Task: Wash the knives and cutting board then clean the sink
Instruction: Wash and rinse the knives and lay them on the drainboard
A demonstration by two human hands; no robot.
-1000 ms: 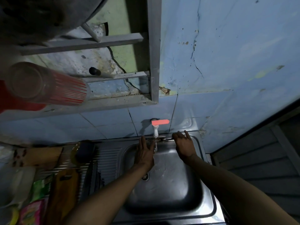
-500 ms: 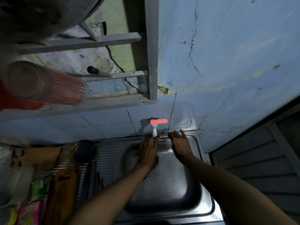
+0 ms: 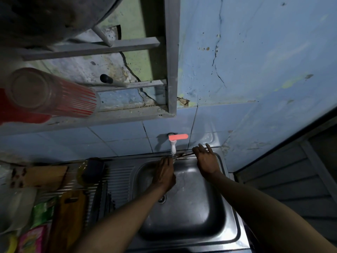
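Head view only. Both hands are over the back of the sink (image 3: 235, 223), under the wall tap (image 3: 172, 148) with the red lever (image 3: 178, 137). Left hand (image 3: 165, 173) sits directly below the spout, fingers extended toward the back rim, holding nothing I can make out; looks like it's in the water stream, though the stream itself is hard to see. Right hand (image 3: 206, 159) is at the back-right rim, fingers spread and relaxed, resting on or just over the ledge; can't tell if it's touching. A thin dark item (image 3: 184, 154) lies along the back ledge between the two hands, long axis running left-right along the rim. Could be a knife, too dim and small to confirm. If so, the right hand is nearer its right end, the left nearer the end by the tap; the right fingertips are just beside it. Basin is bare steel, wet-looking sheen, drain (image 3: 161, 199) visible near the left forearm, no board or blade inside. Cutting board (image 3: 72, 214), brown wood with a handle slot, lies on the ribbed drainboard (image 3: 118, 178) to the left, well apart from both hands, long axis running near-to-far; left arm is the closer one. My read: dishes are probably done and this is hand rinsing or the sink-cleaning stage.
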